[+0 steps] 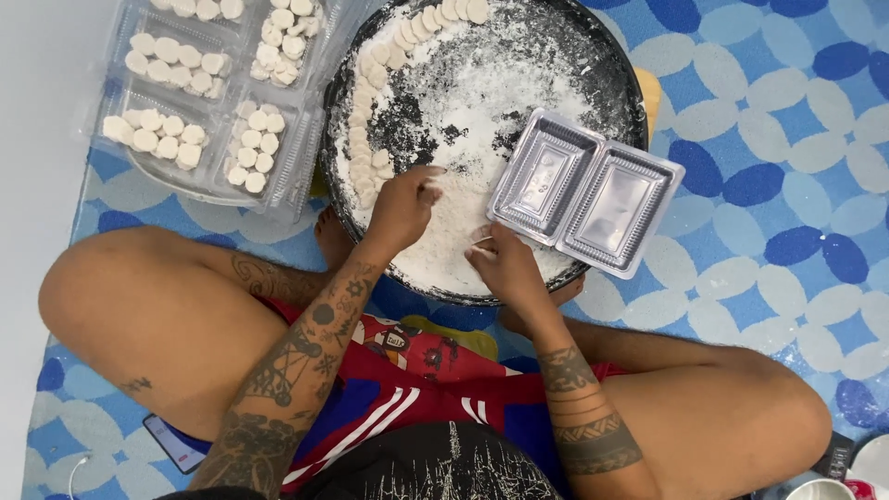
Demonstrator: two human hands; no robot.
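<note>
A big round black pan (611,65) dusted with white flour lies on the mat in front of me. White dough rounds (369,139) line its left and top rim. My left hand (404,206) hovers over the flour near those rounds, fingers pinched on a small white dough piece. My right hand (505,264) rests in the flour at the pan's near edge, fingertips touching the corner of an empty clear two-compartment plastic tray (585,192) that lies open across the pan's right side.
Several clear plastic trays filled with dough rounds (199,93) sit on a round platter at the upper left. I sit cross-legged on a blue patterned mat (778,185). A phone (173,443) lies by my left leg; a cup (820,489) stands at the lower right.
</note>
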